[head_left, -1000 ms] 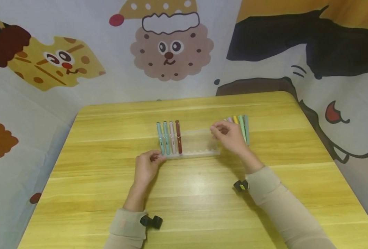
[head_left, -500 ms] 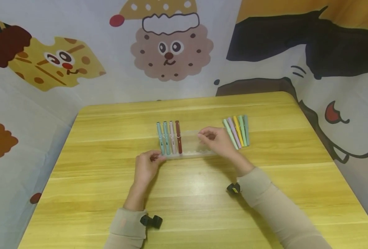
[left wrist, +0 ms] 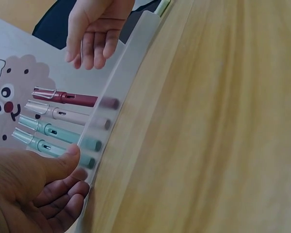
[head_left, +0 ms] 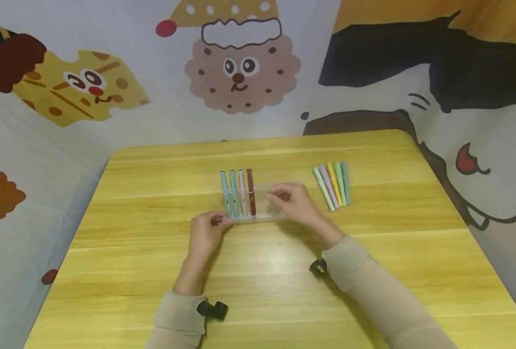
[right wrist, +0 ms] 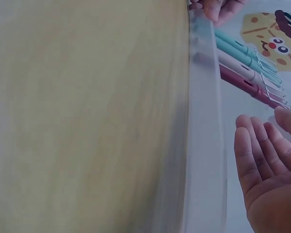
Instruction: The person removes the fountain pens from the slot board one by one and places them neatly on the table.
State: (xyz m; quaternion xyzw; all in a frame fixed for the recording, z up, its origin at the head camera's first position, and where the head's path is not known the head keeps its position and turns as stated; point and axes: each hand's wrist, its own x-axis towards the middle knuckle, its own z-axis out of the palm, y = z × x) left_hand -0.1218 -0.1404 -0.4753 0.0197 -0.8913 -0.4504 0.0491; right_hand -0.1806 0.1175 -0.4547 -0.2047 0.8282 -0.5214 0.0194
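A clear plastic pen stand (head_left: 262, 219) holds two teal pens (head_left: 234, 194), a pale pink pen (head_left: 242, 193) and a dark red pen (head_left: 251, 192) side by side in its left part. At its front left corner, my left hand (head_left: 205, 233) pinches the lip, the thumb (left wrist: 68, 158) on top and the other fingers curled below. Over the right part of the stand hovers my right hand (head_left: 296, 201), near the dark red pen. Its fingers (right wrist: 262, 150) are loosely bent, and nothing shows between them and the thumb in the right wrist view.
Right of the stand, several capped pens lie fanned out on the table, among them a lilac pen (head_left: 330, 185), a yellow pen (head_left: 335, 184) and a grey-teal pen (head_left: 346, 183). The wooden table (head_left: 258, 295) ends at a cartoon-printed cloth (head_left: 162, 97) behind.
My right hand has moved left, from beside the loose pens to over the stand, uncovering those pens. My left hand and the pens in the stand stay where they were.
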